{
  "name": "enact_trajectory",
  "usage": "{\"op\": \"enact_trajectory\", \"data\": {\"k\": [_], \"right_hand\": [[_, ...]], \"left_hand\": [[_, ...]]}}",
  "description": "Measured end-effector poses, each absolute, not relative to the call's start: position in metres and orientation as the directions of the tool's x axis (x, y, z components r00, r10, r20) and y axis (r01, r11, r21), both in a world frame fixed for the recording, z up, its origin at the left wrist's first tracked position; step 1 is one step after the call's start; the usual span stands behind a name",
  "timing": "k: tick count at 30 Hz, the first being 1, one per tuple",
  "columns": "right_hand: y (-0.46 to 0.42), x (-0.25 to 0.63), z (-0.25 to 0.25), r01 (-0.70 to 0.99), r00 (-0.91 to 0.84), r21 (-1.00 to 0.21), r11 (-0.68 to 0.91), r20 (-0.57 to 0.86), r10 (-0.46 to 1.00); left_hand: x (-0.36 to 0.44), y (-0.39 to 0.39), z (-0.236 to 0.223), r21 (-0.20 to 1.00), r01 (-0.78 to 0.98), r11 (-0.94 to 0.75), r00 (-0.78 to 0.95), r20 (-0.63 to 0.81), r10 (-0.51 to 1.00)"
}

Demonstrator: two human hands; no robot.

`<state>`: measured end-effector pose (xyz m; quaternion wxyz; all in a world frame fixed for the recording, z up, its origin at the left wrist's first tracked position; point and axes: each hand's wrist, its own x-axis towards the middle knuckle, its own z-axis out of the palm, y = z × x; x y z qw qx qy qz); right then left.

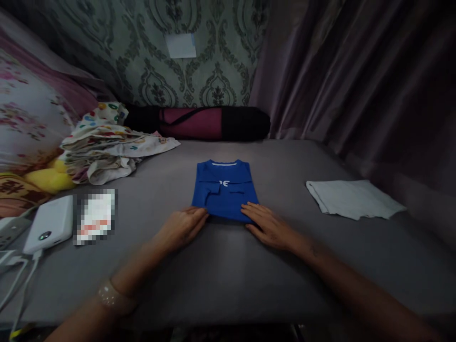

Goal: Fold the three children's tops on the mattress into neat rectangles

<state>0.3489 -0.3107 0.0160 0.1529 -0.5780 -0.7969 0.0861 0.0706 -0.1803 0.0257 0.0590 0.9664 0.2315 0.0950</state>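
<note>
A blue shirt (225, 188), folded into a narrow rectangle with its collar at the far end, lies in the middle of the grey sheet (228, 266). My left hand (183, 225) rests at the shirt's near left corner, fingers together and laid on the edge. My right hand (265, 224) lies flat on the near right corner with its fingers stretched out. Neither hand lifts the cloth.
A folded white cloth (351, 198) lies to the right. At the left are a heap of patterned clothes (107, 147), a yellow soft toy (48, 178), a white power bank (50, 223) with cables, and a small packet (95, 216). A dark rolled bag (199, 122) lies against the wall.
</note>
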Motion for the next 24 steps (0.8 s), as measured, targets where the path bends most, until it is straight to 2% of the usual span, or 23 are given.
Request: {"op": "enact_trajectory", "data": {"k": [2,5,11,17,24], "right_hand": [[-0.308,0.353,0.012,0.894,-0.257,-0.332,0.301,0.170,0.951],[-0.304,0.364,0.001,0.885,-0.238,-0.358,0.297,0.199,0.951],[-0.299,0.379,-0.017,0.841,-0.297,-0.375,0.391,0.285,0.912],[-0.302,0.380,-0.004,0.854,-0.307,-0.361,0.376,0.236,0.922],[-0.336,0.372,0.024,0.866,-0.317,-0.335,0.373,0.211,0.925]], "left_hand": [[0.070,-0.177,0.026,0.211,0.465,-0.860,0.849,0.169,0.500],[0.065,-0.172,0.021,0.268,0.408,-0.873,0.862,0.200,0.465],[0.050,-0.162,0.003,0.221,0.322,-0.921,0.893,0.252,0.372],[0.042,-0.154,0.003,0.262,0.347,-0.901,0.882,0.234,0.408],[0.027,-0.181,0.031,0.259,0.250,-0.933,0.910,0.266,0.318]]}}
